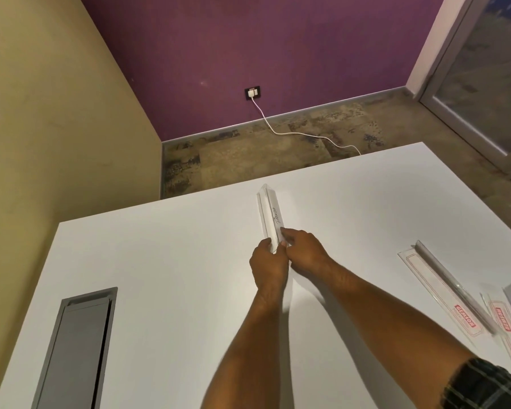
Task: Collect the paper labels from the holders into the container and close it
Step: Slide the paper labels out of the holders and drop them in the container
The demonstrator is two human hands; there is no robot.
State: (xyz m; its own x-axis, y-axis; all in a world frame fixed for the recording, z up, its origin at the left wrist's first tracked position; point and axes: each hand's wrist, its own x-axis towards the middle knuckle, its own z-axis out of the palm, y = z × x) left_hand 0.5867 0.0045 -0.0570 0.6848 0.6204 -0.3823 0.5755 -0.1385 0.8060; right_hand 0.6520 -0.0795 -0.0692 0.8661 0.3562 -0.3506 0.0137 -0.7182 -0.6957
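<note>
Two hands meet at the near end of a clear holder (269,215) lying mid-table (160,261), the left hand (268,268) closed around its end, the right hand (303,250) pinching the paper label (276,216) inside, while more holders (443,286) lie well apart at the right edge.

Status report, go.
Both hands on near end of clear holder: left hand grips it, right hand pinches the label. More holders lie right. No container visible.
</note>
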